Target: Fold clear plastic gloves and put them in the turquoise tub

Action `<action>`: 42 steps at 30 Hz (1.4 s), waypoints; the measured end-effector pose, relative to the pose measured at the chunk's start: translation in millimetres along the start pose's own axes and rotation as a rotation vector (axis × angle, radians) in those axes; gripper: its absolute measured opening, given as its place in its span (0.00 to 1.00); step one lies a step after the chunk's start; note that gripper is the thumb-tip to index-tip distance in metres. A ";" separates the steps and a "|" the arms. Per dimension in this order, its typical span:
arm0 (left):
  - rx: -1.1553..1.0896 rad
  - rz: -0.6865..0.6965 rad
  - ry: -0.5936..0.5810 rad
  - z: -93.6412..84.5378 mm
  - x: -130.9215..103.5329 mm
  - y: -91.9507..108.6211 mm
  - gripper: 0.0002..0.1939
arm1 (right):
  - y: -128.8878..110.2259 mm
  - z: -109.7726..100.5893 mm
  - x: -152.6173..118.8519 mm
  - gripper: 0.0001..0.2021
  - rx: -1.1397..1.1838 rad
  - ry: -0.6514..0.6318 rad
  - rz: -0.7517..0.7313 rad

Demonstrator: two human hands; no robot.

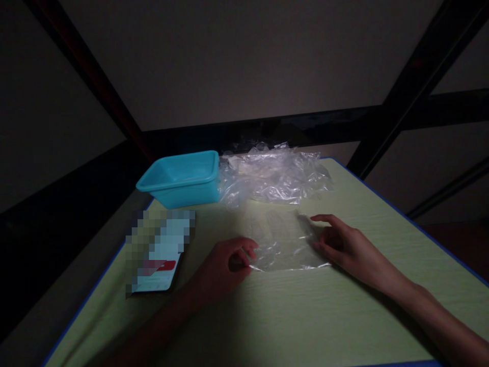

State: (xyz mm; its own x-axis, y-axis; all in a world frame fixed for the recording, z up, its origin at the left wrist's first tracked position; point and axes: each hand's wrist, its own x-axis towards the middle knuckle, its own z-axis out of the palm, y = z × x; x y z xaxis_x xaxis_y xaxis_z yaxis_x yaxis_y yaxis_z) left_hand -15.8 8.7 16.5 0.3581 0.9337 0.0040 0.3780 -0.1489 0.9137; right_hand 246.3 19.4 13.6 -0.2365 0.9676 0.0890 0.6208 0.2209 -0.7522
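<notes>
A clear plastic bag (284,244) lies flat on the pale green table, between my hands. My left hand (233,260) is at the bag's near left corner, thumb and fingers curled together on its edge. On the right side, my right hand (340,242) has its thumb at the bag's edge and its index finger stretched out above, apart from the thumb. Behind the bag is a heap of crumpled clear plastic bags (275,176).
A turquoise plastic basket (187,196) stands at the back left, touching the heap. A phone with a lit, partly blurred screen (160,280) lies at the left. The table (267,326) has a blue edge, with a wall behind it.
</notes>
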 end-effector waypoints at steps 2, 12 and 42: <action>0.007 -0.003 0.000 -0.2 0.4 -0.3 0.15 | -0.3 0.3 -0.4 0.17 -0.033 0.010 -0.012; 0.077 0.010 0.083 9.3 1.8 -5.4 0.19 | -0.7 1.6 -2.5 0.17 -0.206 0.018 -0.091; 0.385 0.313 0.161 15.0 0.1 -13.9 0.10 | 2.2 -13.0 -8.2 0.15 -0.474 -0.033 -0.395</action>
State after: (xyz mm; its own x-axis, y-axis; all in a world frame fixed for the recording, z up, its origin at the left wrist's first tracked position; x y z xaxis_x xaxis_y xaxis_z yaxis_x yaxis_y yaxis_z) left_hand -8.2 6.0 -2.3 0.3797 0.8592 0.3428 0.5713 -0.5093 0.6436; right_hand 259.4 13.5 19.7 -0.5347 0.7986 0.2761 0.7442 0.5999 -0.2939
